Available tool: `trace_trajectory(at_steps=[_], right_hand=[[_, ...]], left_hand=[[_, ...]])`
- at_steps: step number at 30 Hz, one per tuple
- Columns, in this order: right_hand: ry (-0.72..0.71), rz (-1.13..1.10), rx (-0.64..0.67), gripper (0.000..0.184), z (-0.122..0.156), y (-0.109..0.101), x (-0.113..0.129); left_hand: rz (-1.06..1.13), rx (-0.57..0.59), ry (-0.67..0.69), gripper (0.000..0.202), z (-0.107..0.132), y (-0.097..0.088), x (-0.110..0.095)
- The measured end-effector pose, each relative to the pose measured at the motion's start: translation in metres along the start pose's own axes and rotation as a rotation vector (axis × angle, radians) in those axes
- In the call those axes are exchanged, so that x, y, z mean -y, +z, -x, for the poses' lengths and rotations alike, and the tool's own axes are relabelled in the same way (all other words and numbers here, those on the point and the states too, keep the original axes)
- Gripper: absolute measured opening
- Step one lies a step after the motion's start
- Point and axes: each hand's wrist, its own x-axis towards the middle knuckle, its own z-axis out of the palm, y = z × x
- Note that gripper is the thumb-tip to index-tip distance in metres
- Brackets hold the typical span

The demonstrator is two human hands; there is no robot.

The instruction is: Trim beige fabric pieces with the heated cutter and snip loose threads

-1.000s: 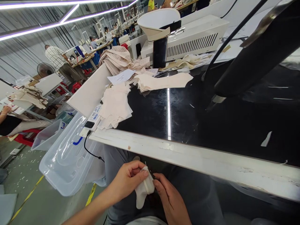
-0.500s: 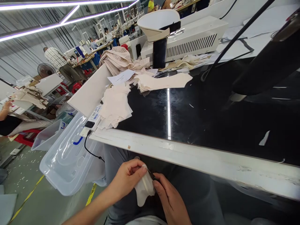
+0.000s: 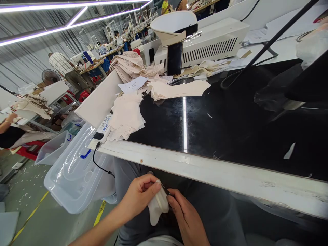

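Observation:
Low in front of me, below the table edge, my left hand pinches the top of a small piece of cream fabric between thumb and fingers. The fabric hangs down over my lap, with a fold running along it. Close to its right side is my right hand, its thumb and forefinger closed on a thin dark metal tool. The tool's tip points at the fabric's upper edge near my left fingertips. Most of the tool is hidden by my right fingers, and its kind cannot be made out.
The white table edge runs just beyond my hands. Cream cut pieces lie stacked on the black tabletop. A clear plastic box stands at left. Behind are a phone and a vented white machine. A dark blurred object reaches in at right.
My hands and the fabric have barely moved. At the right, the dark blurred object has shifted, and a pale, clear plastic-like thing now shows beside it.

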Motion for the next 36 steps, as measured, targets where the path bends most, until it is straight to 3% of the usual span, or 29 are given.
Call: trace_trajectory(at_steps=[32, 36], right_hand=[[0.006, -0.05, 0.016, 0.05, 0.0017, 0.0023, -0.0006], [0.019, -0.066, -0.077, 0.051, 0.0052, 0.0069, 0.0042]], left_hand=[[-0.017, -0.023, 0.052, 0.061, 0.0028, 0.004, -0.0016], [-0.02, -0.018, 0.054, 0.062, 0.0029, 0.0036, -0.0002]])
